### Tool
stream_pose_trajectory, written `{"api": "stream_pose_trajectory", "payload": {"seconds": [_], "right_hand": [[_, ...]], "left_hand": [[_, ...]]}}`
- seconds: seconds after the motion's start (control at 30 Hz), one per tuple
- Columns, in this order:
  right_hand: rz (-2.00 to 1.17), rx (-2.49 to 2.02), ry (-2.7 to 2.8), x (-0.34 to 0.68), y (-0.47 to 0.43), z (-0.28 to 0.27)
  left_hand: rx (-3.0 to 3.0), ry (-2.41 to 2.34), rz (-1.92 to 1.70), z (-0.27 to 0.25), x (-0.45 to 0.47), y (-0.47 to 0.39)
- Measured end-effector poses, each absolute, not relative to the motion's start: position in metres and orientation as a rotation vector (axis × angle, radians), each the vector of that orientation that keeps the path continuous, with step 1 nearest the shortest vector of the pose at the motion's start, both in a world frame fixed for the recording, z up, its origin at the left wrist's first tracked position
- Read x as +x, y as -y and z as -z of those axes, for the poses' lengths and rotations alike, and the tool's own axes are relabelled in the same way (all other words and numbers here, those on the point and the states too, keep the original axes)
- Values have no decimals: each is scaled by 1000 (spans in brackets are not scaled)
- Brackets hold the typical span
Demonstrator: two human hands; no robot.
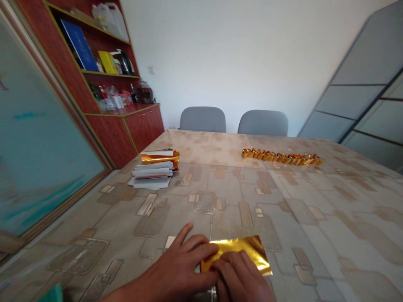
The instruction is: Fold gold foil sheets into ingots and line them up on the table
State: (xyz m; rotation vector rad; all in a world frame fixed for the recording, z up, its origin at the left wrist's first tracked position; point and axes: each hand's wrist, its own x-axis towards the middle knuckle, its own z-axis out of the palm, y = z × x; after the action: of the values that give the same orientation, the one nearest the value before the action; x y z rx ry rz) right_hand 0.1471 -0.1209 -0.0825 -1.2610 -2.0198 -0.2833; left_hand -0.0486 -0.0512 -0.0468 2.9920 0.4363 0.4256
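Note:
A sheet of shiny gold foil paper lies at the near edge of the table, its right end flat and slightly raised at the corner. My left hand has its thumb and index finger closed on the sheet's left end, while the little finger sticks up. Right beside it, the curled fingers of my right hand press on the sheet's near side. The fingertips of both hands nearly meet, and they hide the near left part of the foil.
A stack of white-backed and gold paper sits at the back left. A row of folded gold foil pieces runs along the back right. Two grey chairs stand behind the patterned table; a red cabinet is at left.

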Motion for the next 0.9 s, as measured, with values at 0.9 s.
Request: {"api": "stream_pose_trajectory", "payload": {"seconds": [0.9], "right_hand": [[211,-1258,1960,152,128,81]], "left_hand": [[3158,-488,-749,48,-37,66]]}}
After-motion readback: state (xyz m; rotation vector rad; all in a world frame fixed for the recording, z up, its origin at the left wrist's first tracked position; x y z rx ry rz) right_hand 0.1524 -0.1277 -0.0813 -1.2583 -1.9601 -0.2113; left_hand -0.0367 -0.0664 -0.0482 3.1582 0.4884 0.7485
